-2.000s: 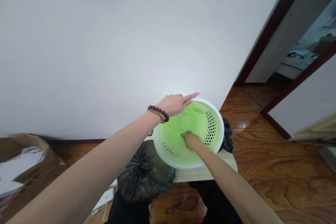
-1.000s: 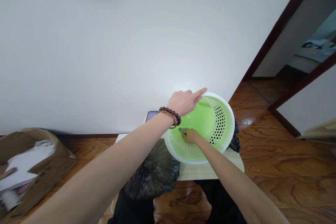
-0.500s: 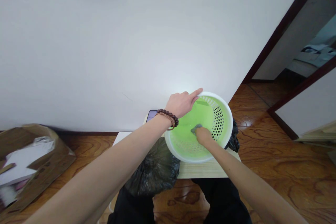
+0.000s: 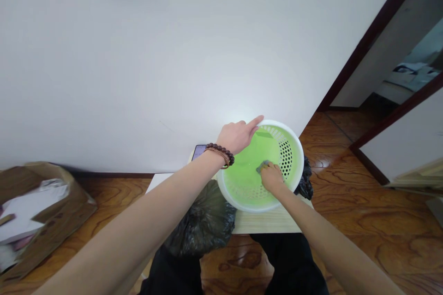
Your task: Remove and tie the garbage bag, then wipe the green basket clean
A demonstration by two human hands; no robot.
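A green laundry basket with a white rim rests tilted on a small wooden table, its open mouth towards me and rows of holes in its side. My left hand, with a beaded bracelet at the wrist, grips the rim at the upper left, the index finger lying along it. Inside the basket my right hand is closed on a grey cloth, pressed against the green inner surface. The left thumb and lower fingers are partly hidden.
Dark plastic bags lie left of the basket, and another black bag at its right. A phone is on the table by the white wall. On the wooden floor at left stands a cardboard box with papers.
My right hand has slid the cloth slightly to the right inside the basket and turned, so more knuckles show. My left hand keeps its hold on the rim.
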